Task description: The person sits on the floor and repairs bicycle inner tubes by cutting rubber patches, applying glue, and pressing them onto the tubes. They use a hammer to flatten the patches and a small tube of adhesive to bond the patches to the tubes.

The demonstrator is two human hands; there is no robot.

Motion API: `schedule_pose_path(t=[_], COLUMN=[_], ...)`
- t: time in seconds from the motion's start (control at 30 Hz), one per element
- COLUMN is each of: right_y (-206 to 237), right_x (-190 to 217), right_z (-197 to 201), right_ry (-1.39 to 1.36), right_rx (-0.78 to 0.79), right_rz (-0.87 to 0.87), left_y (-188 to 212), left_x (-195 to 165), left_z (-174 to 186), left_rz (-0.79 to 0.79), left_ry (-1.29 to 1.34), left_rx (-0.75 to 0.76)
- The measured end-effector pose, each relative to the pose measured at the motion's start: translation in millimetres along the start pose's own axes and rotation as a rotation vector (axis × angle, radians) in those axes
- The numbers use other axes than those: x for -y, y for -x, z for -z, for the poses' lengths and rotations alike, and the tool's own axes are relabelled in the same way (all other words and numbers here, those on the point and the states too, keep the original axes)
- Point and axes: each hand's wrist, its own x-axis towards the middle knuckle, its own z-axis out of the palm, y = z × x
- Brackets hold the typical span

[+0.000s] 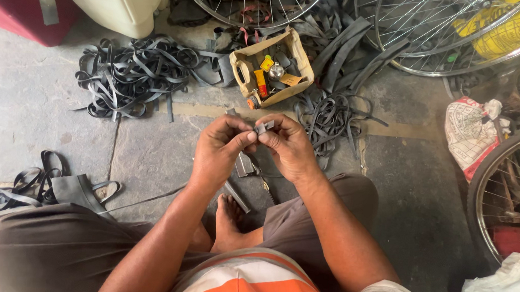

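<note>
Fingers of left hand and right hand pinch a small grey piece, mostly hidden.

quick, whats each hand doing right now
Left hand: closed, fingertips pinching the small grey rubber piece.
Right hand: closed, pinching the same rubber piece from the other side.

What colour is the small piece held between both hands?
Dark grey, almost black, like rubber: the small piece, pinched by the left hand and right hand, head view.
</note>
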Motion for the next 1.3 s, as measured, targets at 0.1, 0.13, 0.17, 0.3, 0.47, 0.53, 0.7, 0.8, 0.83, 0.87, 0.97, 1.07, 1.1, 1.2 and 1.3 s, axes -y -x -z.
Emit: schedule_pose_path(t=[0.1, 0.13, 0.17, 0.3, 0.47, 0.53, 0.7, 0.8, 0.83, 0.87, 0.97, 1.07, 1.1, 1.2, 1.3], right_y=[-0.9, -1.4, -2.4, -5.6, -5.6, -4.7, -5.2, -5.6, -5.2, -5.0, -2.9, -2.1, -2.3, -4.5, -7.5], right_x=[2.2, 2.9, 3.1, 7.3, 25.5, 37.0, 60.6, 70.2, 73.1, 76.4, 86.3, 93.3, 94.6, 93.3, 88.4], right_z=[1.9, 2.7, 3.5, 3.0, -3.1, -5.0, -11.9, -21.9, -26.3, -31.1, -46.0, -58.4, -61.6, -66.4, -66.3], right_ry=[0.072, 0.101, 0.163, 0.324, 0.42, 0.447, 0.554, 0.707, 0.751, 0.837, 1.073, 1.256, 1.306, 1.368, 1.392], right_rx=[0.015, 0.026, 0.042, 0.072, 0.115, 0.171, 0.128, 0.082, 0.063, 0.074, 0.086, 0.062, 0.065, 0.13, 0.151], right_rz=[0.033, 0.052, 0.089, 0.16, 0.192, 0.246, 0.098, -0.062, -0.118, -0.11, -0.084, -0.049, -0.049, 0.056, 0.092], left_y=[1.3, 1.6, 1.9, 2.8, 3.3, 3.2, 2.6, 3.2, 3.1, 2.8, 2.3, 1.5, 1.5, 1.7, 2.3], left_x=[-2.5, -3.2, -3.8, -7.0, -18.0, -25.1, -42.4, -47.4, -48.1, -48.4, -47.1, -43.9, -42.8, -39.5, -37.9], left_z=[1.4, 1.8, 2.3, 2.6, 4.8, 7.8, 15.3, 13.8, 13.1, 12.3, 11.9, 14.1, 14.9, 16.8, 16.9], left_rz=[-0.006, -0.012, -0.037, -0.043, -0.095, -0.164, 0.023, 0.07, 0.067, 0.074, 0.083, 0.064, 0.07, 0.073, 0.068], left_ry=[0.0, -0.007, -0.029, -0.067, -0.203, -0.266, -0.312, -0.391, -0.423, -0.442, -0.47, -0.452, -0.455, -0.483, -0.483], left_rx=[0.053, 0.068, 0.078, 0.102, 0.116, 0.11, 0.114, 0.126, 0.13, 0.128, 0.127, 0.139, 0.138, 0.143, 0.16])
